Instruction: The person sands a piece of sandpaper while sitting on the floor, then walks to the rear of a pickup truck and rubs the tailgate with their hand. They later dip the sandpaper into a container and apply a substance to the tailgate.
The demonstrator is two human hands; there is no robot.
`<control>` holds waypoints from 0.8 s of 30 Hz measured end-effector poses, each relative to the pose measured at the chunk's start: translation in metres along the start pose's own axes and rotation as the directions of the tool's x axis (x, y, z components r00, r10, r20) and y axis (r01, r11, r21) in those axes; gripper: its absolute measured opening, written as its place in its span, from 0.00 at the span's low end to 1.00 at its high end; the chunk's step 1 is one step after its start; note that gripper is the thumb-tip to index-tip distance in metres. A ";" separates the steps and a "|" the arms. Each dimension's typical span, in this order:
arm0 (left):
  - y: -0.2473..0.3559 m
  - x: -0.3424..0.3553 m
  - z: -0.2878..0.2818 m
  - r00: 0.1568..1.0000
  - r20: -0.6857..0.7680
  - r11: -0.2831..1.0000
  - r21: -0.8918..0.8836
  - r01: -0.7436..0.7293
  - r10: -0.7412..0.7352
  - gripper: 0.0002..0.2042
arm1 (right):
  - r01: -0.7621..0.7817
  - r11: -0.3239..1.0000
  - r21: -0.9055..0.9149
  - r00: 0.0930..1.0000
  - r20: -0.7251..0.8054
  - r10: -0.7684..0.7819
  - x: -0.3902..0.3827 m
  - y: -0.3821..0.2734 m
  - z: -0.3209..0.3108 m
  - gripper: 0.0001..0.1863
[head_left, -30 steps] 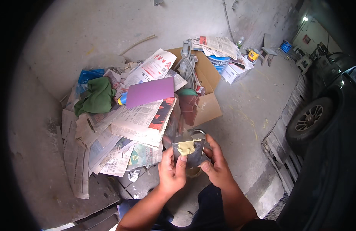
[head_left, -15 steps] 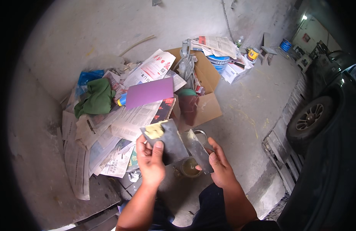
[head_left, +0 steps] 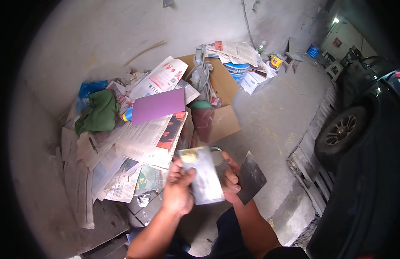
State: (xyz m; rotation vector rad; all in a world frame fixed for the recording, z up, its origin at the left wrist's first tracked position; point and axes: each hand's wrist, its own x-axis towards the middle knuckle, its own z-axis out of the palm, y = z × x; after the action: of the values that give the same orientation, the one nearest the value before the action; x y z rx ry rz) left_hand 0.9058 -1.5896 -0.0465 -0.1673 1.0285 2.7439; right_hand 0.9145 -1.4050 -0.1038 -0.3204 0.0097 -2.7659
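My left hand (head_left: 177, 194) grips a flat rectangular plate (head_left: 205, 183), thumb on its face. A dab of pale yellow putty (head_left: 190, 155) sits at the plate's upper left corner, while the rest shines with glare. Just right of it, my right hand (head_left: 231, 183) has its fingers closed on a thin dark putty spreader (head_left: 253, 178), whose broad face is turned up. The plate and spreader are apart. Behind the plate's top edge shows part of a metal ring (head_left: 216, 150); what it belongs to is hidden.
Newspapers (head_left: 143, 142), a green cloth (head_left: 98, 112) and a purple sheet (head_left: 159, 106) lie heaped at left. Beyond my hands stands an open cardboard box (head_left: 223, 123) with a grey hose (head_left: 202, 75). A dark car's wheel (head_left: 340, 130) is at right, beside slatted boards (head_left: 310, 172).
The spreader has swung away from the plate to the right and turned its face up. The plate has moved right and lower, tilting into the light. The whole view has shifted slightly.
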 end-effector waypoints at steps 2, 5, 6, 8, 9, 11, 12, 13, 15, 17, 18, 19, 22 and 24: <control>-0.011 -0.005 0.015 0.995 0.057 0.996 -0.044 0.083 -0.081 0.14 | -0.029 0.999 0.018 0.984 0.178 0.026 0.012 0.006 -0.007 0.34; -0.017 -0.008 0.016 0.997 0.029 0.997 -0.037 0.073 -0.071 0.14 | 0.019 0.964 -0.264 0.983 -0.171 -0.066 0.023 0.025 0.005 0.25; -0.016 -0.008 0.017 0.998 0.030 0.998 -0.040 0.050 -0.049 0.14 | 0.015 0.931 -0.364 0.966 -0.235 -0.107 0.020 0.027 0.006 0.22; -0.015 -0.005 0.013 0.999 0.052 0.999 -0.039 -0.011 0.013 0.15 | -0.043 0.818 -0.573 0.922 -0.338 -0.187 0.017 0.030 0.012 0.21; -0.010 -0.004 0.012 0.998 0.042 0.999 -0.009 -0.045 0.045 0.16 | -0.088 0.732 -0.676 0.899 -0.371 -0.234 0.017 0.031 0.017 0.21; -0.002 -0.001 0.012 0.994 0.034 0.993 0.050 -0.106 0.105 0.16 | -0.184 0.688 -0.702 0.825 -0.492 -0.280 0.012 0.029 0.013 0.25; -0.002 0.000 0.011 0.988 0.057 0.984 0.100 -0.146 0.140 0.18 | -0.145 0.685 -0.714 0.856 -0.438 -0.276 -0.001 0.023 -0.002 0.26; -0.001 0.000 0.010 0.983 0.058 0.971 0.155 -0.180 0.173 0.17 | -0.108 0.685 -0.721 0.884 -0.384 -0.266 -0.004 0.022 -0.003 0.27; -0.001 0.000 0.009 0.970 0.067 0.933 0.264 -0.242 0.233 0.17 | -0.208 0.617 -0.759 0.812 -0.486 -0.323 -0.006 0.018 -0.003 0.26; -0.003 -0.002 0.009 0.951 0.083 0.900 0.309 -0.308 0.297 0.17 | -0.186 0.509 -0.840 0.837 -0.407 -0.365 -0.009 0.014 -0.006 0.26; -0.003 -0.003 0.007 0.943 0.093 0.885 0.328 -0.332 0.319 0.17 | -0.167 0.433 -0.886 0.826 -0.365 -0.429 -0.006 0.015 -0.010 0.25; -0.003 -0.003 0.007 0.934 0.107 0.867 0.347 -0.357 0.342 0.17 | -0.182 0.413 -0.892 0.815 -0.372 -0.444 -0.004 0.012 -0.012 0.24; -0.001 -0.005 0.007 0.914 0.131 0.831 0.382 -0.404 0.384 0.18 | -0.213 0.355 -0.910 0.767 -0.380 -0.516 0.000 0.006 -0.013 0.23; 0.001 -0.004 0.013 0.901 0.104 0.821 0.377 -0.428 0.422 0.17 | -0.214 0.312 -0.926 0.715 -0.366 -0.596 0.002 0.002 -0.011 0.22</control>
State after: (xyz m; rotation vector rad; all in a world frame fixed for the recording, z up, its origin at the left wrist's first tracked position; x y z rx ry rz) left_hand 0.9090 -1.5825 -0.0355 0.1718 1.7729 2.8151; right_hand 0.9110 -1.4084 -0.1142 0.5303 1.9975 -2.5356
